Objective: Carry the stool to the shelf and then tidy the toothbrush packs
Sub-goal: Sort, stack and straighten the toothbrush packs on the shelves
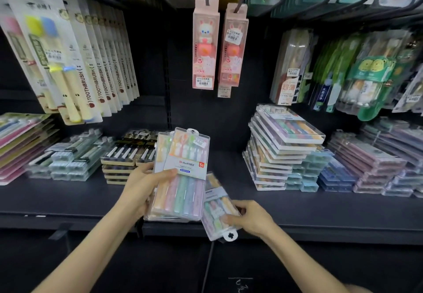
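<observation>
While the left hand (142, 187) grips a small stack of packs (183, 178) by its left edge, thumb across the front, the best move looks to be this: turn the loose pack (217, 210) end for end so its hang tab (230, 236) matches the stack's, square the edges, then set all down on the shelf (68, 201). Meanwhile the right hand (249, 218) pinches that loose pack. It lies just right of the stack, partly tucked behind it, tab overhanging the shelf front. No stool in view.
</observation>
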A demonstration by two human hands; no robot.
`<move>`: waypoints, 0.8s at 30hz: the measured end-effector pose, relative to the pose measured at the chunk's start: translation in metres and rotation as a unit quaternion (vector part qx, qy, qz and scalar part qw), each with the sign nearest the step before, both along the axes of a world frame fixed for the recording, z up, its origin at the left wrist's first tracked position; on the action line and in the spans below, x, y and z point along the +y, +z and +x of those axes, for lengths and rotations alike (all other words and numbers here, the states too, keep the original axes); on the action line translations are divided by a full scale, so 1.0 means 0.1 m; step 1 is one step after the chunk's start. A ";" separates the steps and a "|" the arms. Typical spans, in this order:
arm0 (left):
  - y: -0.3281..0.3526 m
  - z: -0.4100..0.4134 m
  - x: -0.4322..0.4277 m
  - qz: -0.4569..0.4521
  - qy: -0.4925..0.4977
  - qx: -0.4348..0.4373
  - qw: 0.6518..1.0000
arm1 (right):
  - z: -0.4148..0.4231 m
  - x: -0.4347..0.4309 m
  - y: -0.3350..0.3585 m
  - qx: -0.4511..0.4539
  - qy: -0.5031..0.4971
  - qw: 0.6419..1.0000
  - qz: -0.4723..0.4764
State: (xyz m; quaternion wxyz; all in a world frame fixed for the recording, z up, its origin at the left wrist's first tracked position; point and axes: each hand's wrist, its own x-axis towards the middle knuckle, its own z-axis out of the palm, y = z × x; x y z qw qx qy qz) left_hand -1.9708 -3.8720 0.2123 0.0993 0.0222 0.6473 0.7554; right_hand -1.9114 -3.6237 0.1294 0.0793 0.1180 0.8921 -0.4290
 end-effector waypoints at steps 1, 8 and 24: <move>0.01 0.00 0.00 0.004 -0.003 0.001 1.000 | -0.05 0.05 0.04 -0.007 0.041 0.999 -0.024; 0.11 -0.02 -0.09 0.023 -0.011 0.013 1.000 | -0.44 -0.06 0.26 0.082 0.017 0.973 0.217; 0.05 -0.31 0.00 -0.004 -0.097 0.006 0.995 | -0.33 0.25 0.11 0.188 -0.046 0.981 -0.034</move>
